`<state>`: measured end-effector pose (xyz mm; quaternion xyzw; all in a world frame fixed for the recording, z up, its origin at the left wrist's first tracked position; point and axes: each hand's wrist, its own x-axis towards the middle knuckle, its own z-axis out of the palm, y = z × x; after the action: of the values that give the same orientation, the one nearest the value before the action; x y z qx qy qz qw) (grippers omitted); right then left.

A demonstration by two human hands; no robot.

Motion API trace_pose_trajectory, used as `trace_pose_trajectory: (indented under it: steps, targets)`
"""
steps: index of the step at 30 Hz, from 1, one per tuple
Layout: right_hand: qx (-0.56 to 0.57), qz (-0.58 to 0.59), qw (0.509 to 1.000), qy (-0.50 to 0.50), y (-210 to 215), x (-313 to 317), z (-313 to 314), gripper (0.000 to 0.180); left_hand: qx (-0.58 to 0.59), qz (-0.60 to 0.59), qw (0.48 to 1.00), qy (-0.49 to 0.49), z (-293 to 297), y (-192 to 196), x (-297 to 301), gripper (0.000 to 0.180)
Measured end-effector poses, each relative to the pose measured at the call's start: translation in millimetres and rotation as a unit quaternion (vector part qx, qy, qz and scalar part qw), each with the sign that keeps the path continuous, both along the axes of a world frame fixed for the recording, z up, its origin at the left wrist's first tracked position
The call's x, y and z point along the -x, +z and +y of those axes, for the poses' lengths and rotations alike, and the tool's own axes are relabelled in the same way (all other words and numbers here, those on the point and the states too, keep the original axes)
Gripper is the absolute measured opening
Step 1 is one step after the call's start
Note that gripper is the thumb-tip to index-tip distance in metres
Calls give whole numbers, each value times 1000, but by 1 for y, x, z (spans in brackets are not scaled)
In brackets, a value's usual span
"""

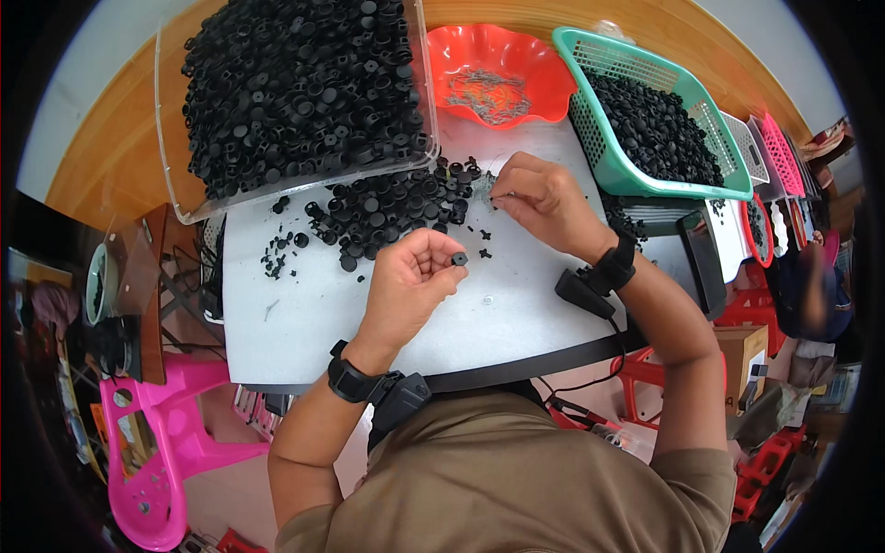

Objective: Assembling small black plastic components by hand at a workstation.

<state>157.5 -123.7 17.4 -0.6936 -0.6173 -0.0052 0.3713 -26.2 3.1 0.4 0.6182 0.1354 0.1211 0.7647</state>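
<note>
Between the thumb and forefinger of my left hand (406, 281) is a small round black plastic part (459, 260) with a hole in its middle. My right hand (548, 205) is pinched closed farther to the right, over the table's far side. A tiny dark bit shows at its fingertips, too small to name. Close to those fingertips lies a little heap of fine thin metal pieces (482, 187). A loose pile of black round caps (387, 210) spreads beyond my left hand. Several small black cross-shaped pieces (485, 252) lie between my two hands.
A clear plastic bin (434, 111) full of black parts stands at the far left. Beside it is a red wavy-rimmed bowl (551, 76) with thin metal pieces. A green basket (595, 138) of black parts sits at right. Tiny black bits (277, 256) lie left on the white table (313, 336).
</note>
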Motion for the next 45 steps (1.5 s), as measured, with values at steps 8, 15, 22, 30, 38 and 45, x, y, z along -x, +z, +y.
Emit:
trace_pose_trajectory:
  steps: [8, 15, 22, 30, 38, 45]
  targets:
    - [49, 358, 931, -50, -2, 1, -4, 5, -9, 2, 1000, -1, 0, -2, 0, 17]
    - [31, 521, 853, -18, 7, 16, -12, 10, -14, -4, 1000, -4, -1, -1, -1, 17]
    - [41, 548, 835, 35, 13, 47, -17, 12, -3, -29, 1000, -2, -4, -2, -1, 19]
    - [44, 598, 799, 50, 5, 56, -12, 11, -183, -22, 983, 27, -7, 0, 0, 20]
    - [49, 582, 811, 31, 3, 59, -11, 12, -343, -49, 937, 51, -10, 11, 0, 21]
    - [49, 540, 840, 0, 3, 63, -12, 11, -437, -89, 891, 86, -12, 7, 0, 22]
